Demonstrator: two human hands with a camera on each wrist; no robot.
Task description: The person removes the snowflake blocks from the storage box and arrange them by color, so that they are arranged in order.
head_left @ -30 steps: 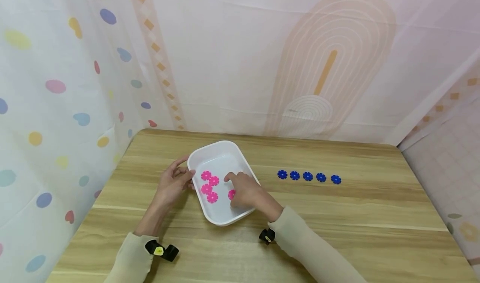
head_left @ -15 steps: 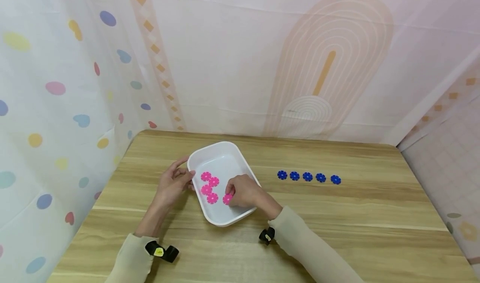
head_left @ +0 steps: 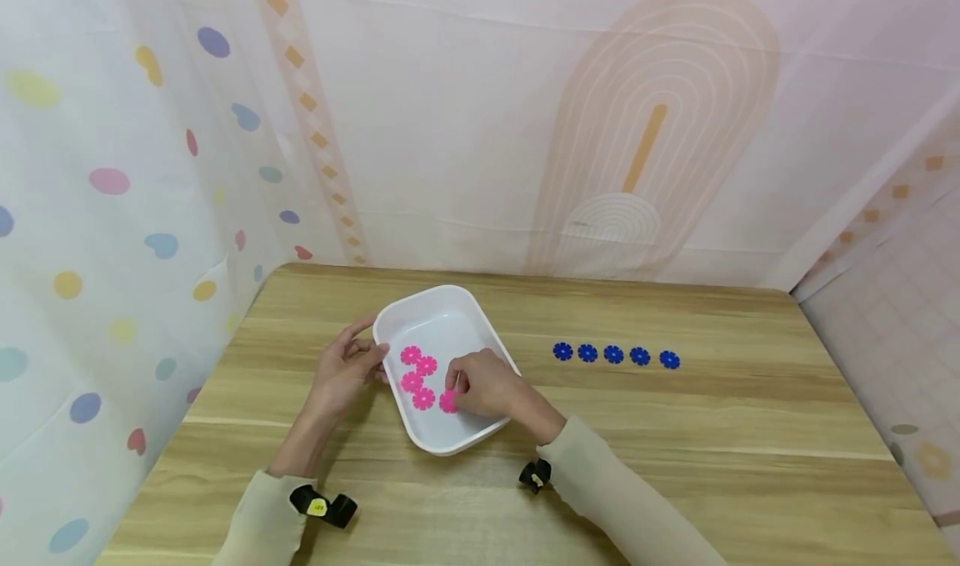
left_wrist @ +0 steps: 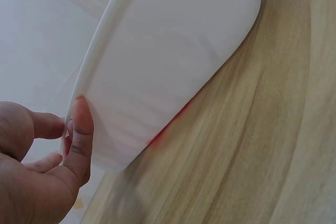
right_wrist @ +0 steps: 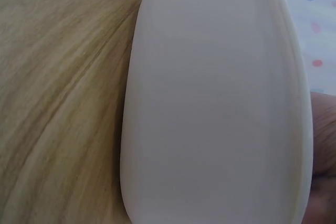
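A white rectangular tray [head_left: 396,314] sits on the wooden table [head_left: 675,433], holding several pink flower-shaped discs [head_left: 417,377]. My right hand [head_left: 480,385] reaches into the tray and pinches one pink disc [head_left: 447,402] between thumb and fingers. My left hand [head_left: 347,366] holds the tray's left rim, thumb on the outer wall [left_wrist: 79,129]. The right wrist view shows only the tray's outer wall [right_wrist: 210,108] and the table.
Several blue flower discs [head_left: 613,354] lie in a row on the table to the right of the tray. Patterned fabric walls close in the back and both sides. Black wrist mounts [head_left: 324,507] sit on both sleeves.
My right hand curled its fingers and slid left in the tray, closing on a pink disc that lay under its palm. The left hand has stayed on the rim.
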